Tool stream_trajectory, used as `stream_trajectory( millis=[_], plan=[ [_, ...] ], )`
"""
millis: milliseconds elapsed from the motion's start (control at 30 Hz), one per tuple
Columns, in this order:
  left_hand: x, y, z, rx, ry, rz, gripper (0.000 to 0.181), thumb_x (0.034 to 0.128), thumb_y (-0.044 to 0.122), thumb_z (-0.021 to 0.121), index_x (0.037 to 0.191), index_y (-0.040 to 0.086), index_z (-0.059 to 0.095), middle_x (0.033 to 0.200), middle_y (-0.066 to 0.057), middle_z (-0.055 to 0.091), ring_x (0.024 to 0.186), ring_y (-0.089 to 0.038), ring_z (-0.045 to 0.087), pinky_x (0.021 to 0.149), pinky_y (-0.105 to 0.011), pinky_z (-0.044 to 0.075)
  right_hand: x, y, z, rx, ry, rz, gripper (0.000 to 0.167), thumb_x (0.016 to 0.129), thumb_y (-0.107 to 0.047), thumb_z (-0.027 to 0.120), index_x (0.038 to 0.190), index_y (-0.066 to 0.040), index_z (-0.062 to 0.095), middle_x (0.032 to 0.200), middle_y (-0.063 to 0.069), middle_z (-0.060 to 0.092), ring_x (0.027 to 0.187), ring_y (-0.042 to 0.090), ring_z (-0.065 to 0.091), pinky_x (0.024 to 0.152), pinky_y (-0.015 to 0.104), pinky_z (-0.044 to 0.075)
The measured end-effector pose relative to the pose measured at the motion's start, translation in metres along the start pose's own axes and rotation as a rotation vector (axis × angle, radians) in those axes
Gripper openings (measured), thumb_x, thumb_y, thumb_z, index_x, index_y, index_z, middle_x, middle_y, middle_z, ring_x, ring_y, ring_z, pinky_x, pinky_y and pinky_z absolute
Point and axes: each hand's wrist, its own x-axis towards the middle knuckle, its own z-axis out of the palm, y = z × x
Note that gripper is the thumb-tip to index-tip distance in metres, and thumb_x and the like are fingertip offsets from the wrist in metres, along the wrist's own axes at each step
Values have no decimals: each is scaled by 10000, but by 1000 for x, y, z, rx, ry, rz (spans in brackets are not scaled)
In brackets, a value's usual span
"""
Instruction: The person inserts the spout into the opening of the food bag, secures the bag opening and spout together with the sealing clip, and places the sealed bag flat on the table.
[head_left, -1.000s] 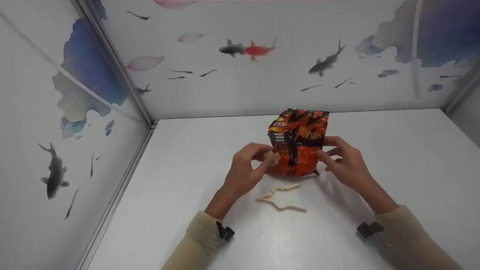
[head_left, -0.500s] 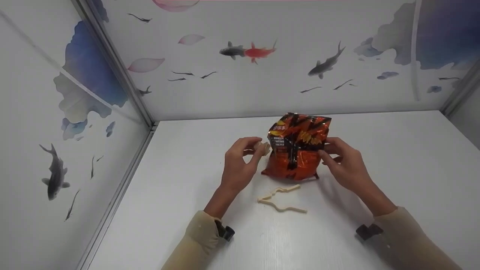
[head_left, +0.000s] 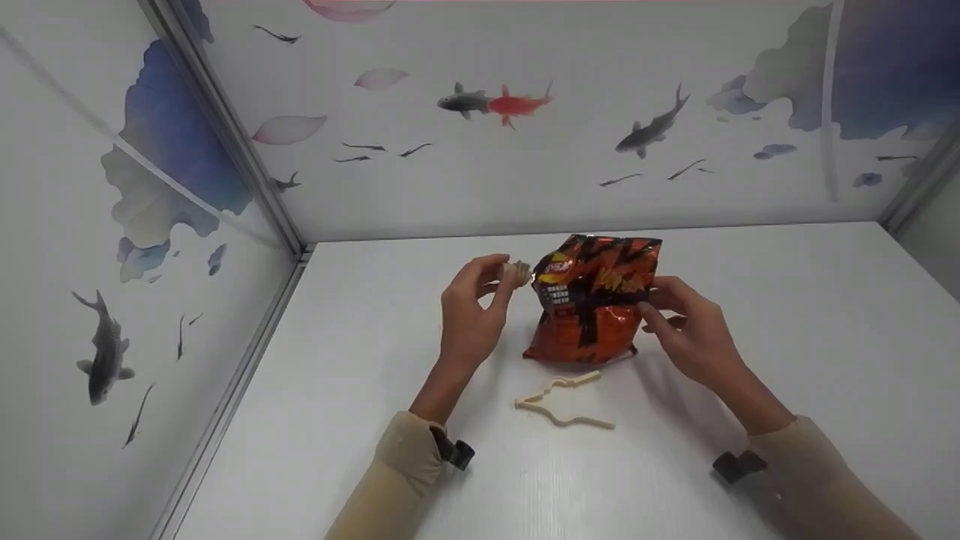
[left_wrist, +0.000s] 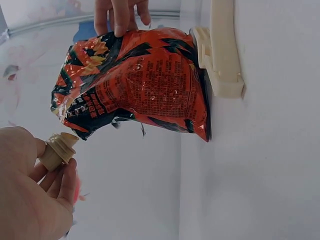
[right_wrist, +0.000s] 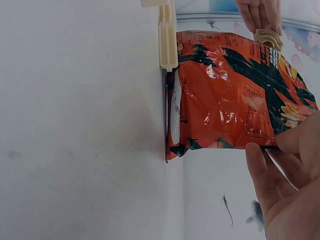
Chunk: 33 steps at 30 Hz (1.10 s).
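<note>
Hands: I had them well apart, one on either side of the bag, each one occupied.
Left hand (head_left: 474,319): I saw it pinching a cream ridged cap (left_wrist: 59,151) between thumb and fingers, raised above the table (head_left: 337,375) next to the bag's upper left corner. Whether cap and corner touched, I could not tell.
Right hand (head_left: 691,322): its thumb and fingers pinched the right edge of the bag, about halfway up.
Snack bag (head_left: 574,337): orange-red and black, glossy and creased, it stood upright on the table between the two hands. The left wrist view gave me a face full of small print, too blurred to read.
Cream hinged clip (left_wrist: 226,60): it lay spread in a V on the table, just on the near side of the bag, hinge to the left and both arms pointing right.
Sleeves (head_left: 390,465): beige on both forearms, with a black wrist device (head_left: 454,451) at each cuff.
Back wall (head_left: 525,195): white, printed with grey fish and one red fish (head_left: 517,103), rising behind the table.
Left wall (head_left: 52,225): white too, printed with a blue leaf shape (head_left: 180,127) and a grey fish.
</note>
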Motion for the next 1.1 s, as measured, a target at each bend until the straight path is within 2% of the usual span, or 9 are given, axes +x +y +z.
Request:
stream_trajectory(
  millis=[67,167,300,467,600,733,833,967,1100],
  plan=[
    [4,0,3,-11,1,1,310,1103,299,661,1364,136,691,1207,-2,747,1141,-72,731,981,-208,608,0,1,-1,-4,0,3,331,1074,-146,691,1401,-131,646,1229,94,793,1012,-92,693,767,105,585],
    [7,1,8,-32,-7,-20,306,1100,298,666,1363,145,692,1230,-6,754,1142,-69,737,988,-215,608,0,2,-1,-2,-4,0,335,1073,-143,692,1404,-130,645,1235,91,788,1017,-132,667,767,129,600],
    [10,3,16,-60,-30,-64,298,1096,326,670,1345,165,701,1271,6,760,1147,-75,754,1000,-227,608,-1,2,0,0,0,-1,346,1068,-129,697,1410,-149,649,1235,78,786,1028,-137,663,765,146,610],
    [11,3,22,-126,-57,-114,276,1088,336,682,1313,179,713,1266,-18,754,1128,-131,788,985,-260,626,-1,1,0,-13,3,0,352,1072,-138,693,1420,-168,646,1233,72,788,1020,-124,669,769,112,590],
    [10,1,25,-198,-84,-132,273,1086,321,687,1308,165,712,1269,-47,734,1084,-143,804,956,-267,639,0,1,0,-26,2,2,344,1073,-153,693,1414,-155,644,1218,75,793,1006,-105,678,769,106,585],
    [9,0,25,-229,-90,-131,278,1089,315,683,1315,156,710,1266,-46,728,1064,-113,801,950,-251,636,1,0,0,-38,9,8,365,1076,-206,696,1429,-144,625,1223,82,794,1005,-98,671,772,102,568],
    [10,-1,25,-230,-84,-123,279,1090,312,682,1317,154,711,1267,-47,730,1056,-108,800,959,-250,632,3,-2,-1,-49,22,1,445,1070,-262,709,1482,-155,578,1290,68,765,1081,20,695,799,87,543],
    [9,0,25,-213,-80,-119,282,1089,308,684,1323,152,710,1276,-55,735,1065,-121,801,961,-255,633,8,-5,-4,-63,86,-73,574,1040,-245,751,1551,-142,511,1388,70,690,1211,212,655,885,86,506],
    [7,0,26,-195,-83,-129,283,1090,309,681,1328,158,708,1281,-43,739,1081,-107,796,962,-239,627,14,-12,-11,-76,172,-132,619,1013,-192,779,1563,-100,509,1460,114,633,1315,264,583,1009,148,441]
  ],
)
